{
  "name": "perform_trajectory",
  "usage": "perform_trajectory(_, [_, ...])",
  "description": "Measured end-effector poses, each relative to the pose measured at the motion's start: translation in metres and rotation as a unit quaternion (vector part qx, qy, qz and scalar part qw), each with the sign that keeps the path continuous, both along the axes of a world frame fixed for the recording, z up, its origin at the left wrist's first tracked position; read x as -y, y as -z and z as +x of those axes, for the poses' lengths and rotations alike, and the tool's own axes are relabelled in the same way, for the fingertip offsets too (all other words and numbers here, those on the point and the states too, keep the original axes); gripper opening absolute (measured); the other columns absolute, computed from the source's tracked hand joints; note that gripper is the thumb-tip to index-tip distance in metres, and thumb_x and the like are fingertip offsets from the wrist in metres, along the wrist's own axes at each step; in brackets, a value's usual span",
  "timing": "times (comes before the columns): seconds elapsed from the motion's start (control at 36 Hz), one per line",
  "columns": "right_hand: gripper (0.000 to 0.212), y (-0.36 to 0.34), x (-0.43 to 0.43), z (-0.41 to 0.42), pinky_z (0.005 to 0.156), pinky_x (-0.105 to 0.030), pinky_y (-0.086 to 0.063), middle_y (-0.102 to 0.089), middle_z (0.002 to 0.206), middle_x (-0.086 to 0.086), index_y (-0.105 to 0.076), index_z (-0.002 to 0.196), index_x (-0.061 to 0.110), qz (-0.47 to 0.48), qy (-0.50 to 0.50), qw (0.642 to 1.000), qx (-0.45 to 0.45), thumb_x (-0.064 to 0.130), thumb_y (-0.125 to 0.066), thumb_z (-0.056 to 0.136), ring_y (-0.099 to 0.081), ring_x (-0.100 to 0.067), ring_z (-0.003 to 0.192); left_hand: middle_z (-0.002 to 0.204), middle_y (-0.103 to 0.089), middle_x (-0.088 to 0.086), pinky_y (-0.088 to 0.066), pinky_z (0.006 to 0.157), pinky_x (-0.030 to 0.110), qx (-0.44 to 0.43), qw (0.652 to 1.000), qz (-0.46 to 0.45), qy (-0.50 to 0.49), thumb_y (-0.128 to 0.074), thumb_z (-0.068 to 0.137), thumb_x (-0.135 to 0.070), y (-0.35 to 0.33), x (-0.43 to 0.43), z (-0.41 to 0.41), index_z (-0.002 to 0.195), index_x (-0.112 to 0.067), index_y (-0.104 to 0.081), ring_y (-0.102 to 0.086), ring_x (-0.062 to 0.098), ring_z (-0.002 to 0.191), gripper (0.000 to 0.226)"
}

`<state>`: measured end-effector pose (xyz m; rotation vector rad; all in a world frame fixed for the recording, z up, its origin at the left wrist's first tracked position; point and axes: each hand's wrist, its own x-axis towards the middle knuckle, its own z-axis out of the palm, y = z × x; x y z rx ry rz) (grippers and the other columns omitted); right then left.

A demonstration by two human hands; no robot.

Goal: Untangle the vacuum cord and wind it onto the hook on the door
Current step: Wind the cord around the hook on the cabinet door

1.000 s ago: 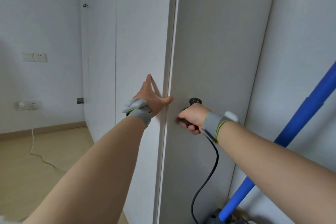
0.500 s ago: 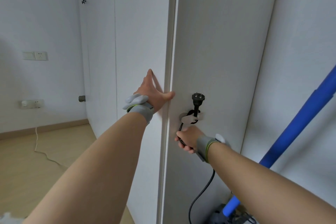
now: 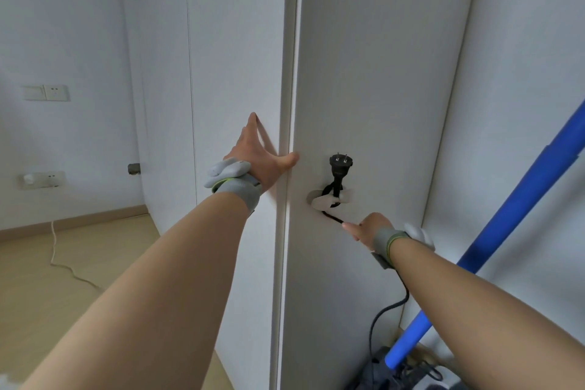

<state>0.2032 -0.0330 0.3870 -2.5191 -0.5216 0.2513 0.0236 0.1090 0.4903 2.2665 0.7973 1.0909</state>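
head view: you face a white door (image 3: pixel 380 89) in a white-walled room with a pale wood floor (image 3: pixel 47 294), a white cable (image 3: pixel 60 260) trailing over it. your left hand (image 3: pixel 258 161) lies flat on the door's edge, grip wide; your right hand (image 3: pixel 368 228) has a narrow grip, pinching the black cord (image 3: pixel 333 218) just below the white hook (image 3: pixel 321 202). the cord is looped on that hook, its plug (image 3: pixel 340 163) standing prongs-up above.

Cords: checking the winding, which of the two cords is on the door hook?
The black cord, looped on the white hook with its plug upright above; the white cord lies on the floor far left.
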Motion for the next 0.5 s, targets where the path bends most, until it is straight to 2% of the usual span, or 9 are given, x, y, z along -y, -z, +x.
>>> perform_trajectory(0.06, [0.046, -0.004, -0.003, 0.006, 0.076, -0.032, -0.043, -0.051, 0.061, -0.003, -0.057, 0.076, 0.011, 0.015, 0.018, 1.000, -0.002, 0.057, -0.052, 0.083, -0.051, -0.023, 0.064, 0.145, -0.041, 0.002, -0.038, 0.085, 0.031, 0.004, 1.000, 0.000, 0.000, -0.065, 0.074, -0.056, 0.000, 0.000, 0.000, 0.150, -0.030, -0.004, -0.050, 0.030, 0.121, 0.100])
perform_trajectory(0.17, [0.029, -0.024, -0.004, 0.009, 0.074, -0.027, -0.037, -0.050, 0.077, -0.010, -0.049, 0.072, 0.010, 0.067, 0.042, 0.997, -0.020, 0.034, -0.057, 0.087, -0.049, -0.024, 0.073, 0.144, -0.041, 0.001, -0.037, 0.085, 0.030, 0.004, 1.000, 0.001, 0.002, -0.065, 0.075, -0.056, 0.000, 0.001, -0.001, 0.150, -0.029, -0.004, -0.050, 0.029, 0.121, 0.100])
perform_trajectory(0.22, [0.033, -0.030, -0.004, 0.014, 0.082, -0.028, -0.040, -0.054, 0.080, -0.011, -0.046, 0.064, 0.013, 0.081, 0.049, 0.995, 0.002, 0.036, -0.059, 0.083, -0.054, -0.026, 0.078, 0.144, -0.042, 0.001, -0.038, 0.084, 0.031, 0.003, 1.000, 0.003, 0.004, -0.064, 0.075, -0.057, 0.000, 0.000, -0.001, 0.150, -0.029, -0.004, -0.050, 0.029, 0.120, 0.100])
perform_trajectory(0.25, [0.034, -0.035, -0.002, 0.014, 0.085, -0.030, -0.043, -0.057, 0.078, -0.010, -0.047, 0.062, 0.014, 0.082, 0.050, 0.994, 0.043, 0.039, -0.060, 0.082, -0.057, -0.026, 0.081, 0.144, -0.042, 0.002, -0.039, 0.084, 0.031, 0.003, 1.000, 0.002, 0.004, -0.064, 0.075, -0.057, 0.000, 0.000, -0.001, 0.150, -0.029, -0.004, -0.051, 0.030, 0.119, 0.100])
perform_trajectory(0.31, [0.040, -0.050, 0.003, 0.009, 0.073, -0.028, -0.044, -0.055, 0.066, -0.005, -0.047, 0.059, 0.015, 0.060, 0.047, 0.990, 0.116, 0.043, -0.063, 0.082, -0.058, -0.026, 0.075, 0.144, -0.041, 0.001, -0.038, 0.082, 0.031, 0.003, 1.000, -0.001, 0.004, -0.064, 0.075, -0.056, 0.001, 0.000, -0.002, 0.150, -0.029, -0.004, -0.051, 0.029, 0.119, 0.100])
perform_trajectory(0.36, [0.043, -0.066, 0.007, 0.004, 0.060, -0.024, -0.038, -0.049, 0.059, -0.003, -0.046, 0.057, 0.014, 0.053, 0.043, 0.985, 0.161, 0.044, -0.067, 0.080, -0.056, -0.026, 0.067, 0.144, -0.041, 0.000, -0.038, 0.081, 0.031, 0.001, 1.000, 0.000, 0.004, -0.064, 0.075, -0.057, 0.001, 0.002, -0.002, 0.150, -0.029, -0.003, -0.051, 0.029, 0.118, 0.100])
perform_trajectory(0.42, [0.043, -0.080, 0.010, 0.000, 0.051, -0.024, -0.033, -0.049, 0.058, -0.003, -0.047, 0.057, 0.012, 0.049, 0.037, 0.983, 0.174, 0.042, -0.071, 0.076, -0.054, -0.026, 0.064, 0.145, -0.040, 0.000, -0.038, 0.080, 0.031, 0.000, 1.000, 0.000, 0.004, -0.064, 0.075, -0.058, 0.000, 0.001, -0.002, 0.150, -0.030, -0.003, -0.052, 0.029, 0.117, 0.101])
perform_trajectory(0.5, [0.040, -0.091, 0.008, -0.002, 0.046, -0.024, -0.027, -0.049, 0.060, -0.004, -0.047, 0.059, 0.010, 0.057, 0.033, 0.985, 0.159, 0.036, -0.073, 0.076, -0.052, -0.025, 0.067, 0.145, -0.040, 0.000, -0.039, 0.079, 0.030, -0.001, 1.000, -0.002, 0.005, -0.063, 0.075, -0.058, -0.001, 0.001, -0.002, 0.150, -0.030, -0.003, -0.053, 0.029, 0.116, 0.100])
